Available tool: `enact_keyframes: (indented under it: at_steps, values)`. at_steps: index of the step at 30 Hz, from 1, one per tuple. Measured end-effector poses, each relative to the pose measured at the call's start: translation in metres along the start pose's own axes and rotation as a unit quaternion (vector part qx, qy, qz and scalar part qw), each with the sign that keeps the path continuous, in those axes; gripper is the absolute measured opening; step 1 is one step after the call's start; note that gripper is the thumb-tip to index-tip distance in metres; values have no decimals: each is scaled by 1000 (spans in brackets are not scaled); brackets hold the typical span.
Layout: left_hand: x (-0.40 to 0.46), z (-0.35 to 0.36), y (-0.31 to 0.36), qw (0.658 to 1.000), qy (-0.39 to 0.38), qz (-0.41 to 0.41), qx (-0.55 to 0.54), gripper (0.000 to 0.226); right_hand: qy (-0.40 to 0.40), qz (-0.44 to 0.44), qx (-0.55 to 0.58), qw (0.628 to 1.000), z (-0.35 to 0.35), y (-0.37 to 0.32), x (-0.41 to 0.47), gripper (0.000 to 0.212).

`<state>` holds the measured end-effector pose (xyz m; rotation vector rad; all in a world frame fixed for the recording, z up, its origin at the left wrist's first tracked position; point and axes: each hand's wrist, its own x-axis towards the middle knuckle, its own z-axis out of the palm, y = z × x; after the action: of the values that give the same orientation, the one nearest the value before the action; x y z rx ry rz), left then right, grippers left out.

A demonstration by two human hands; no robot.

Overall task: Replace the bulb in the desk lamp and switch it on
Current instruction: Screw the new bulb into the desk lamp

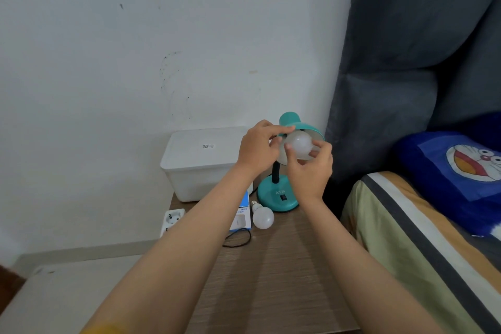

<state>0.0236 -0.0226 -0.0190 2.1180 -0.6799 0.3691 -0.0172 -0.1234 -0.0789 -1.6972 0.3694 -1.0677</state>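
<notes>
A teal desk lamp stands on the wooden table, its round base carrying a black switch. Its shade tilts toward me. My left hand pinches the shade's left rim. My right hand grips a white bulb sitting in the mouth of the shade; whether its base is in the socket is hidden. A second white bulb lies on the table in front of the base, screw cap pointing away from me.
A white lidded box stands at the back left of the table. A blue bulb carton, a black cord loop and a white socket strip lie near it. A bed with a blue pillow borders the right.
</notes>
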Motion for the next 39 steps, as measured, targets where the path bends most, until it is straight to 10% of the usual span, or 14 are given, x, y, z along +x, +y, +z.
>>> enact_keyframes:
  at_steps: [12, 21, 33, 39]
  values:
    - [0, -1, 0, 1000, -2, -8, -5, 38, -68, -142, -81, 984, 0, 17, -2, 45]
    - [1, 1, 0, 1000, 2, -2, -6, 38, 18, 180, 109, 977, 8, -2, -2, 47]
    - [0, 3, -1, 1000, 13, -2, -15, 38, -27, -54, -7, 998, 7, 9, -6, 54]
    - [1, 2, -2, 1000, 12, 1, -9, 38, -14, 96, 61, 993, 5, -1, -2, 50]
